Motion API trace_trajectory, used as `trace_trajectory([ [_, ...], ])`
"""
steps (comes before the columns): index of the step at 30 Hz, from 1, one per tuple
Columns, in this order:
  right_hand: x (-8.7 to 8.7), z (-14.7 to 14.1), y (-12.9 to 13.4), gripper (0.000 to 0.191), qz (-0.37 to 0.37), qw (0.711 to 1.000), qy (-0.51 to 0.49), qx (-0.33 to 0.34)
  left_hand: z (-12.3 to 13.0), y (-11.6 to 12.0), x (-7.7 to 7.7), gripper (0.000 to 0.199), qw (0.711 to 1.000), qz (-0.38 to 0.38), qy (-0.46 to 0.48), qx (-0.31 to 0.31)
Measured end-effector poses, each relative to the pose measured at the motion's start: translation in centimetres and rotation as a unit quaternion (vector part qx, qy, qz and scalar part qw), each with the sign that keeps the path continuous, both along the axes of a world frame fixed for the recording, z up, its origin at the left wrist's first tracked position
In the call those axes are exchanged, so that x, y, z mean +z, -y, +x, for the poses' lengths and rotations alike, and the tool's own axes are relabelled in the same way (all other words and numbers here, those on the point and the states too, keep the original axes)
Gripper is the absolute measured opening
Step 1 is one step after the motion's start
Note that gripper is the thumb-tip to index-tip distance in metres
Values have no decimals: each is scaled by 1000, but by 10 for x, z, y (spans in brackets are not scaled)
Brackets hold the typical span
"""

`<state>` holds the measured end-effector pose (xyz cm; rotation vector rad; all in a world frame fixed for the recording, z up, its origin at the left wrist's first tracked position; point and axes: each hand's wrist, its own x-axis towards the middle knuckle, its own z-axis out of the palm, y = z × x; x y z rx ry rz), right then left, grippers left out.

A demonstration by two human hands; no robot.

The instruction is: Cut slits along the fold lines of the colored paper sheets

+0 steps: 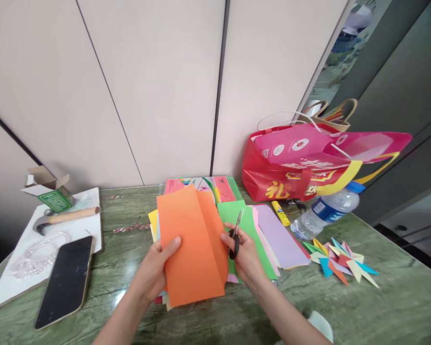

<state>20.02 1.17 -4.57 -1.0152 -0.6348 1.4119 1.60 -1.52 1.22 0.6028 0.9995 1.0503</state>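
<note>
Orange paper [190,249], with a fold line down its right part, is held up between my two hands. My left hand [153,268] grips its left edge, the thumb lying on the front. My right hand [246,254] pinches the right edge and also carries a pair of scissors [233,243], black-handled, blades pointing up. Behind the orange paper, yellow and pale sheets stick out at the left. Under my right hand lie green sheets [262,254], with pink and lilac sheets [278,237] fanned out beside them.
A printed paper pack [222,184] lies behind. At right are a red bag [269,167], a yellow glue stick [280,213], a water bottle [326,213] and a colourful folded paper star [341,258]. At left are a phone [64,282], a sickle [68,218] and a small box [53,196].
</note>
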Motion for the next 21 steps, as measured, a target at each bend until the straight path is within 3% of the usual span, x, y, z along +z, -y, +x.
trace_trajectory([
  [4,-3,5,-3,46,0,1000,21,-23,2,0,-2,32,999,13,11,-33],
  [11,-3,40,-24,55,16,992,88,-92,-9,-8,-12,24,999,-12,-39,3],
  [21,-7,41,-25,50,27,992,103,-68,-8,-7,-8,31,998,-5,-64,16],
])
